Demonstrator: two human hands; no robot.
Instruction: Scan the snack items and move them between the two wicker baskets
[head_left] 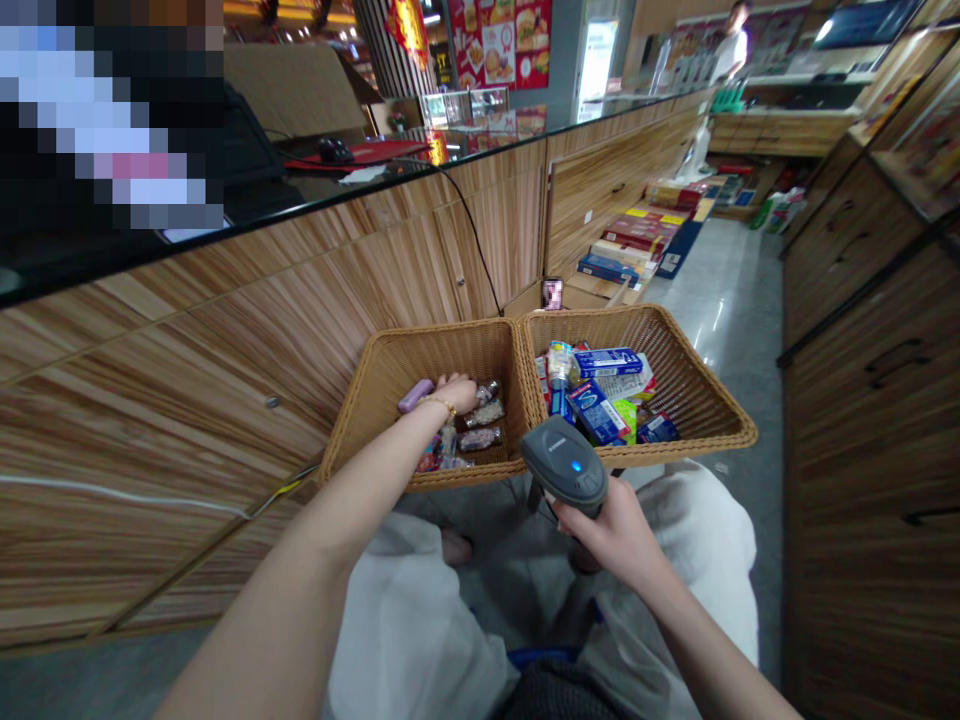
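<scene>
My left hand (456, 393) reaches down into the left wicker basket (345, 420), over small wrapped packs. Its fingers look partly spread, and no item shows clearly in them. A purple item (415, 395) lies beside the fingertips, and clear packs with pale contents (480, 438) lie to the right of the wrist. My right hand (619, 530) is closed around the handle of a dark grey barcode scanner (566, 465) with a lit blue light. The scanner is in front of the right wicker basket (705, 400), which holds blue boxes (596, 410) and other colourful packages.
A wood-panelled counter (420, 250) with a dark glass top runs along the left. Several stacked boxes (637, 240) stand beyond the baskets. Drawers (870, 400) line the right side. A person (731, 50) is far back. A black cable (476, 230) hangs down the counter front.
</scene>
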